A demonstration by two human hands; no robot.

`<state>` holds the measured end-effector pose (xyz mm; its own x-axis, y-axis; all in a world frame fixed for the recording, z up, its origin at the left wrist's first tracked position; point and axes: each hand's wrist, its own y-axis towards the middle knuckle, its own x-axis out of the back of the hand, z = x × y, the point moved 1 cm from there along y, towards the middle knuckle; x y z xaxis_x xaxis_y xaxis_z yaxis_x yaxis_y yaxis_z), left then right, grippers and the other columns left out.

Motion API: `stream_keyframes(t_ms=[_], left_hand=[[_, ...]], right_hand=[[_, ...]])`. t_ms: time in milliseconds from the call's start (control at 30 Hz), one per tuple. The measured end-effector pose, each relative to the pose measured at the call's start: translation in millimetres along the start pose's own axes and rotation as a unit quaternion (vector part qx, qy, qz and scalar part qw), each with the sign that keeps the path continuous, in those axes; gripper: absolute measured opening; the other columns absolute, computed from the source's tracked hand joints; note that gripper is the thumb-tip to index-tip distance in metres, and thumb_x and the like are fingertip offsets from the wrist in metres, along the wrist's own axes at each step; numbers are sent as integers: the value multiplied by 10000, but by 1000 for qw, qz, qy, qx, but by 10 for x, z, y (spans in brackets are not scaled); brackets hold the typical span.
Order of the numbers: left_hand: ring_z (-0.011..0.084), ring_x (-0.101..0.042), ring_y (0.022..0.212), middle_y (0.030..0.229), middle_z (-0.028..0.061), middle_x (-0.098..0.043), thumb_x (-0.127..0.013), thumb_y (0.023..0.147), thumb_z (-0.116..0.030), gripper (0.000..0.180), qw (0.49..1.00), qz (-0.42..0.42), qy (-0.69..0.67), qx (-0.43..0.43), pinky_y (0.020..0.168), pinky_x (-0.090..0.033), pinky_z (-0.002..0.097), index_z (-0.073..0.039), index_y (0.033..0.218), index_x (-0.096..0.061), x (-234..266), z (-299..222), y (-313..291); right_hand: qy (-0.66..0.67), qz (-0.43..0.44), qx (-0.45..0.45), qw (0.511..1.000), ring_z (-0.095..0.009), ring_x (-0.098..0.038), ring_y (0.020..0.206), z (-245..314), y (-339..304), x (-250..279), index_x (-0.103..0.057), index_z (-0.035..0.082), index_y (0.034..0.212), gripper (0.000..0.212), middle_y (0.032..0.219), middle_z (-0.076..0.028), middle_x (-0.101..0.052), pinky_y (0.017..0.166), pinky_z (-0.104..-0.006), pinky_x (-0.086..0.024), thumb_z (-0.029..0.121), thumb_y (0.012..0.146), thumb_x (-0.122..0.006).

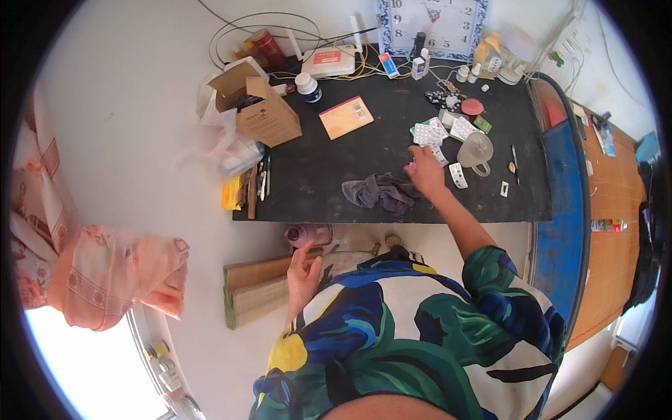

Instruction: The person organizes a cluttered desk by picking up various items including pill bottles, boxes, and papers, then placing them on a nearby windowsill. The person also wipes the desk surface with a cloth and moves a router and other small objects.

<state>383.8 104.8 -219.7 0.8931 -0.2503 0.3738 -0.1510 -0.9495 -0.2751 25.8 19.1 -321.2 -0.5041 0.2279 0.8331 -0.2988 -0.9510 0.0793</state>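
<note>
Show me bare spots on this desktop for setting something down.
Free: the black desktop between the cardboard box and the gray cloth, and between the orange booklet and blister packs. Crowded: left of the clear mug and around the white router.

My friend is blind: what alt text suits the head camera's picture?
A person's right hand reaches over a black desk, beside blister packs and a crumpled grey cloth. The left hand, off the desk, is near a pinkish container. A clock is at the back.

The rag [381, 194] is matt cloth, the carton [271, 124] smooth cardboard.
</note>
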Motion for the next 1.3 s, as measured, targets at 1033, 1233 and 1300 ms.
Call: stream_keyframes(t_ms=[1033, 1233, 1300], left_hand=[[73, -554, 615, 799, 31, -639, -557, 882, -103, 103, 801, -582, -49, -132, 572, -468, 206, -19, 897, -615, 2897, 193, -1655], [183, -645, 635, 745, 99, -667, -596, 826, -153, 139, 710, -679, 186, 27, 593, -497, 308, -25, 870, -630, 4198, 890, -1270], [253, -656, 690, 768, 142, -667, -580, 799, -143, 160, 682, -672, 279, 75, 638, -500, 367, -19, 883, -636, 4405, 1169, -1202]], right_hand=[[316, 530, 370, 694, -134, -616, 820, 3902, -1866, -51, -528, 15, 1149, 351, 1072, -98, -592, 728, -265, -505, 58, 814, -625], [245, 486, 281, 790, -146, -625, 764, 3168, -1705, -446, -568, 41, 1118, 329, 997, -80, -642, 703, -285, -502, 162, 818, -627], [253, 454, 253, 816, -161, -635, 730, 2837, -1629, -566, -586, 56, 1095, 327, 970, -78, -654, 681, -301, -505, 193, 804, -644]])
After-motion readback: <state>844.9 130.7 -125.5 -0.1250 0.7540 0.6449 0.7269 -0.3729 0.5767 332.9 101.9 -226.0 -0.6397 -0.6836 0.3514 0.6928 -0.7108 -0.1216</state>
